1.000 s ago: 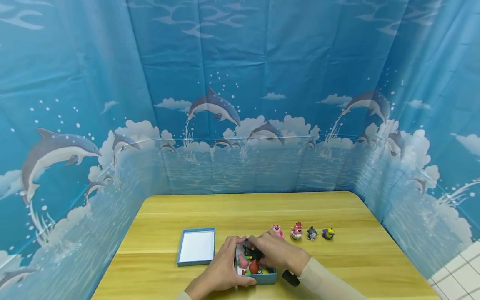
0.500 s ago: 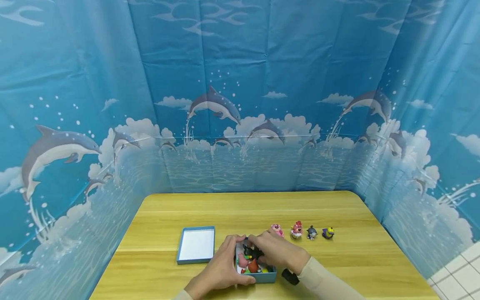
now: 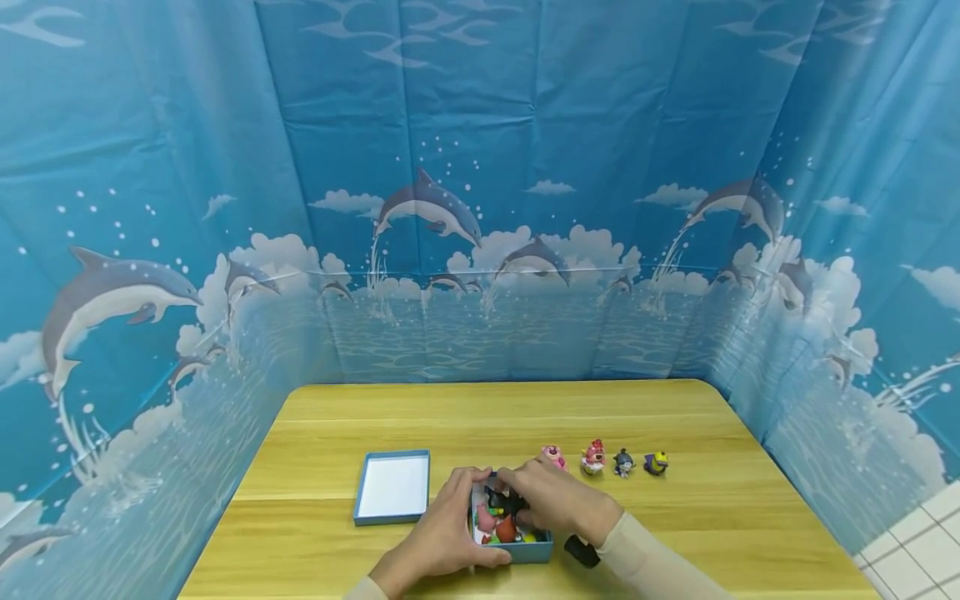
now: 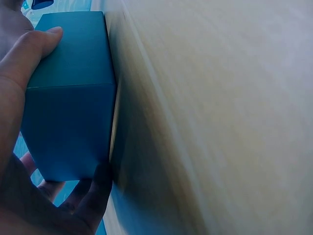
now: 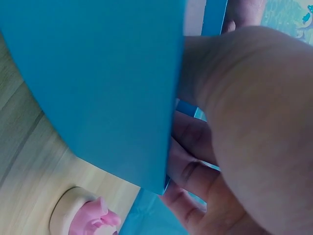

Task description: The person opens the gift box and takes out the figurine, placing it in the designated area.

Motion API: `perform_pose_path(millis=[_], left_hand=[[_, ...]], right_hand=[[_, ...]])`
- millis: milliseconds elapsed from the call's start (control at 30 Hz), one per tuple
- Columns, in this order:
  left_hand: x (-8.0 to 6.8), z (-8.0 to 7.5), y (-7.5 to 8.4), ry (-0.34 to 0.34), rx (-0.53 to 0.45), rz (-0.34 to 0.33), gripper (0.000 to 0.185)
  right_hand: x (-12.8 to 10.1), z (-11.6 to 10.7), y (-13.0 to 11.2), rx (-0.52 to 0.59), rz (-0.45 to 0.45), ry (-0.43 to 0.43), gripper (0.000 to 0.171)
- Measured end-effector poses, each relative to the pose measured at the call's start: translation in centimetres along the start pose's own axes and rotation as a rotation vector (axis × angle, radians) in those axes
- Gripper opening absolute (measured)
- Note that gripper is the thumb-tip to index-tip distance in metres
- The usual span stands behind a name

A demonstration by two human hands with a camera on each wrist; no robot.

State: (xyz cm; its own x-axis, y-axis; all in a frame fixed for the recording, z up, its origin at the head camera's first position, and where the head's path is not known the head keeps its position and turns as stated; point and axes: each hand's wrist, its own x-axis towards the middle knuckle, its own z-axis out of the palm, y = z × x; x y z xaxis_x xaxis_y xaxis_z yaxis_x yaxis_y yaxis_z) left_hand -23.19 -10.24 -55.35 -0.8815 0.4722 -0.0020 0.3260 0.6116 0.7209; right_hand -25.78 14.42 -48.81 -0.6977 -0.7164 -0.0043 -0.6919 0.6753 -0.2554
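Note:
A small blue box [image 3: 529,552] stands on the table, filled with several toy figurines. My left hand [image 3: 447,533] grips its left side, the thumb on the near wall and the fingers at the far end; the left wrist view shows this hold around the blue walls [image 4: 71,127]. My right hand [image 3: 558,502] reaches over the right wall into the box. Its thumb and forefinger lie on either side of a black figurine [image 3: 502,502]; the box wall hides the fingertips in the right wrist view. A pink figurine [image 3: 486,520] and a reddish-brown one [image 3: 507,530] lie nearer the front.
Left of the box lies a blue-edged lid [image 3: 392,487], white inside face up. Behind my right hand a row of figurines stands: a pink bear [image 3: 554,457], a red-topped one [image 3: 593,458], a grey one [image 3: 623,463] and a yellow-and-purple one [image 3: 656,463]. A dolphin-print curtain [image 3: 480,333] surrounds the table.
Both hands keep nearly the same place on and in the box. The whole head view has shifted up very slightly.

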Motion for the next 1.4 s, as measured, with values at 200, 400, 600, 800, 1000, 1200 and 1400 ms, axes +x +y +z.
perform_pose_path(millis=[200, 400, 600, 800, 1000, 1200, 1400], left_hand=[[-0.1, 0.0, 0.1, -0.002, -0.006, 0.001, 0.118], [-0.2, -0.3, 0.2, -0.001, -0.002, 0.006, 0.119], [-0.2, -0.4, 0.3, 0.004, 0.005, 0.011, 0.12], [-0.2, -0.2, 0.4, 0.0, 0.008, 0.015, 0.122], [0.0, -0.2, 0.3, 0.008, 0.012, 0.021, 0.123], [0.0, -0.2, 0.3, 0.006, 0.015, 0.026, 0.122], [0.1, 0.0, 0.0, 0.007, 0.006, 0.024, 0.121]], right_hand=[[-0.3, 0.0, 0.1, 0.01, -0.002, -0.007, 0.049], [-0.4, -0.5, 0.2, 0.018, -0.006, -0.005, 0.045], [-0.4, -0.6, 0.3, 0.02, -0.014, -0.001, 0.048], [-0.6, -0.7, 0.5, 0.053, -0.039, 0.008, 0.044], [-0.8, -0.9, 0.7, 0.068, -0.042, 0.012, 0.036], [-1.0, -0.9, 0.8, 0.072, -0.038, -0.003, 0.031], [-1.1, -1.0, 0.9, 0.059, -0.042, 0.002, 0.027]])
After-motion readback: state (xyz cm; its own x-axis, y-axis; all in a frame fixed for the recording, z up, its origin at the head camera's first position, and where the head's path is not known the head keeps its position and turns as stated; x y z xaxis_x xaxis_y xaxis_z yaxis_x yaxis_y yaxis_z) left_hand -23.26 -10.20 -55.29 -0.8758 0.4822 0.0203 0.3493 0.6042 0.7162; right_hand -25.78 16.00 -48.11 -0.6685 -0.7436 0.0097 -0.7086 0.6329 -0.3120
